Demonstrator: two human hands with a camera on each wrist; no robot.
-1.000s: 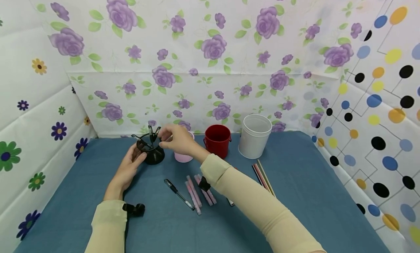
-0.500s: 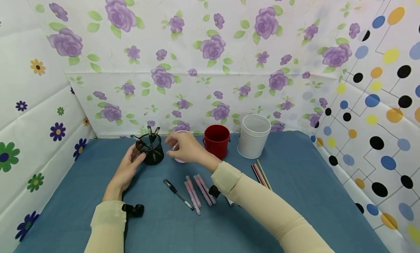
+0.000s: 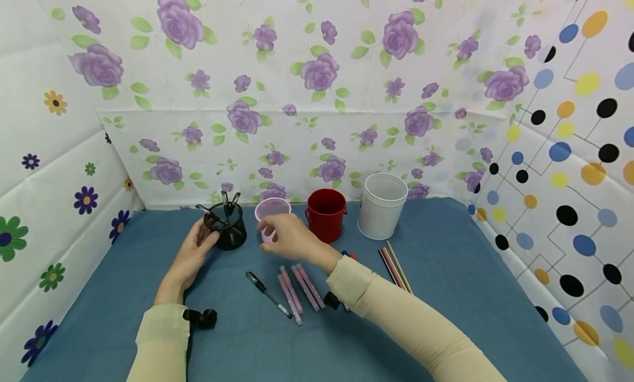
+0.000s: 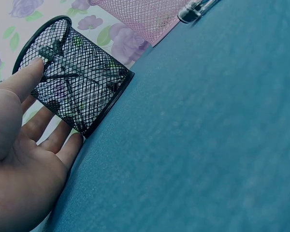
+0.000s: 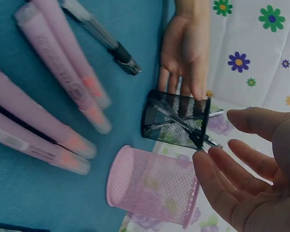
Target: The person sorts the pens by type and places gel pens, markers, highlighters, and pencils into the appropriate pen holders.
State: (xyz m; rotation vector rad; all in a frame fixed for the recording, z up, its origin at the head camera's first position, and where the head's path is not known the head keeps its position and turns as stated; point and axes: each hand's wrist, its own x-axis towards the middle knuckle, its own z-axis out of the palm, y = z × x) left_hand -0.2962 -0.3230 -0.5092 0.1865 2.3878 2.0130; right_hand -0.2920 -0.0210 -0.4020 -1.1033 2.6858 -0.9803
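Observation:
My left hand (image 3: 190, 255) holds a black mesh pen cup (image 3: 234, 236) by its left side, thumb on the near side near the rim, other fingers behind. Several pens (image 3: 229, 203) lean inside the cup, which stands upright on the table. My right hand (image 3: 294, 239) hovers in front of a pink mesh cup (image 3: 272, 205); in the right wrist view its fingers (image 5: 241, 183) are loosely bent, with nothing between them. A black-capped clear pen (image 3: 269, 295) lies on the cloth near the hands. Beside it lie pink highlighters (image 3: 289, 294) in pairs.
A red bucket (image 3: 326, 219) and a white bin (image 3: 382, 208) stand to the right along the back wall. Several pencils (image 3: 394, 267) lie in front of the bin. Red and blue tips (image 3: 350, 255) show beside my right sleeve. Patterned sheets enclose the blue cloth (image 3: 247, 349).
My right hand has drawn back from the black cup's pens toward the right and nearer, uncovering the pink cup. The left hand stays on the black cup.

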